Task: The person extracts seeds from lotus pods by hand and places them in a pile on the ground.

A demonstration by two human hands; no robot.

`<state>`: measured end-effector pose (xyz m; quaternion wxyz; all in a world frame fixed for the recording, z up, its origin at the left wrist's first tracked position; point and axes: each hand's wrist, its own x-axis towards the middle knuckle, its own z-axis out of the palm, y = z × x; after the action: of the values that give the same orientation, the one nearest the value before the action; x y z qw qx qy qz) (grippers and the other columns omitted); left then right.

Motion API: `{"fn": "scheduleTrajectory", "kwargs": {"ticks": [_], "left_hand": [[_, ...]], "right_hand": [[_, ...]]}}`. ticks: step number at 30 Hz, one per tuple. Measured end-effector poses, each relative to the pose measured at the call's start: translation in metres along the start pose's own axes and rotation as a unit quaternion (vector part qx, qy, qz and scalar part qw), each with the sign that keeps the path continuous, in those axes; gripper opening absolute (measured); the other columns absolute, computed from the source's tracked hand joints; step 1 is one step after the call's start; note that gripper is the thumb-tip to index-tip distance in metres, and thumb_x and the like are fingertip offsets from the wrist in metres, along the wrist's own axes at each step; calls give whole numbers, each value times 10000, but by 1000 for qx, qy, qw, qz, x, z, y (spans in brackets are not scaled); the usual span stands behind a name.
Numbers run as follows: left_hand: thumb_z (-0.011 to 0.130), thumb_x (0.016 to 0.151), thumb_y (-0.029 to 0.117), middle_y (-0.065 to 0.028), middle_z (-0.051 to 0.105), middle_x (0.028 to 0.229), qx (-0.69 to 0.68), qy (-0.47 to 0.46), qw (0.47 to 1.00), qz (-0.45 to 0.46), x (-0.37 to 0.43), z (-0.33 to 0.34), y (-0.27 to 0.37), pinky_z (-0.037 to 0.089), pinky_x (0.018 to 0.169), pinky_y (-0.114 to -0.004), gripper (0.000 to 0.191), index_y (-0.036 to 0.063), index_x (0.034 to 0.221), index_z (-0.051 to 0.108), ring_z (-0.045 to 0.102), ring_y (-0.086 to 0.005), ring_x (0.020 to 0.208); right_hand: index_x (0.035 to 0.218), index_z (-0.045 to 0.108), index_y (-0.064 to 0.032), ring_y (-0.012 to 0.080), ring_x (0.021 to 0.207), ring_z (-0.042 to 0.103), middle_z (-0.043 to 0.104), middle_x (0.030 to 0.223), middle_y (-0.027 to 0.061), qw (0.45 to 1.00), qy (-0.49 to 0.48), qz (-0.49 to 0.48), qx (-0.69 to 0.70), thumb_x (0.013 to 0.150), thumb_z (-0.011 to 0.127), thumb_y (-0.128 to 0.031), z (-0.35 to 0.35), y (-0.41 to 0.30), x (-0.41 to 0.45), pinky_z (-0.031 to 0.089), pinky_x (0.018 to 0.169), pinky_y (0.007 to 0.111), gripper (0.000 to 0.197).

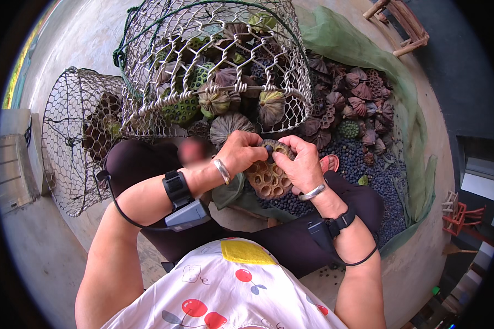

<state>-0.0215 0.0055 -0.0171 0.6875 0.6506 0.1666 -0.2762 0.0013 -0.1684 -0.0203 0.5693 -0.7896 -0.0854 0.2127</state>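
Note:
A large brown lotus seed pod (267, 179) with many opened holes is held between my two hands. My left hand (239, 151) grips its upper left edge, with a dark lotus seed (269, 149) at the thumb tip. My right hand (302, 159) holds the upper right side, its thumb on the pod's face beside that seed. Below and to the right lies a broad heap of dark loose lotus seeds (354, 164). Dried brown pods (360, 91) are piled behind the heap. In front of me a wire mesh basket (164, 107) on its side holds green and brown pods.
Another wire basket (80, 140) stands at the left. Green netting (407, 103) lies under and around the seeds. A wooden stool (407, 26) is at the upper right, a red chair (463, 218) at the right edge. My bent knees flank the work area.

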Motion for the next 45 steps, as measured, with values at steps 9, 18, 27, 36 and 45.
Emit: {"fn": "scheduleTrajectory", "kwargs": {"ticks": [9, 18, 27, 36, 45], "left_hand": [[616, 739, 36, -22, 633, 692, -106, -91, 987, 74, -11, -1, 13, 426, 551, -176, 66, 24, 804, 623, 578, -64, 614], [637, 781, 105, 7, 609, 685, -77, -86, 992, 52, -10, -2, 6, 391, 549, -184, 78, 29, 765, 623, 516, -40, 594], [631, 811, 174, -22, 626, 700, -159, -42, 982, -93, -2, 1, -4, 462, 605, -224, 174, 23, 723, 630, 592, -90, 660], [655, 731, 50, -64, 629, 905, -171, -87, 978, -78, -4, 0, 7, 521, 722, -309, 315, 9, 1020, 537, 629, -167, 796], [631, 669, -12, -56, 644, 806, -92, -39, 995, -6, -4, 2, -3, 488, 686, -247, 245, -9, 912, 599, 608, -122, 704]], "right_hand": [[962, 568, -16, 77, 773, 568, 599, 879, 29, 921, -90, 118, 359, 752, 622, 33, -20, -11, 1, 467, 695, 203, 223], [955, 458, -59, 108, 806, 576, 586, 894, 51, 898, -130, 151, 392, 736, 623, 39, -20, -7, 4, 471, 724, 229, 292], [1049, 434, -27, 140, 789, 588, 587, 884, 103, 918, -119, 209, 315, 719, 639, 10, -16, -6, 2, 476, 705, 242, 390], [1067, 449, -10, 140, 777, 591, 598, 863, 112, 996, 21, 17, 87, 736, 619, 25, -10, -3, 5, 466, 683, 261, 374], [1054, 458, -4, 141, 777, 588, 589, 875, 92, 993, 3, -28, 111, 746, 617, 22, -5, -4, 3, 464, 690, 247, 348]]}}
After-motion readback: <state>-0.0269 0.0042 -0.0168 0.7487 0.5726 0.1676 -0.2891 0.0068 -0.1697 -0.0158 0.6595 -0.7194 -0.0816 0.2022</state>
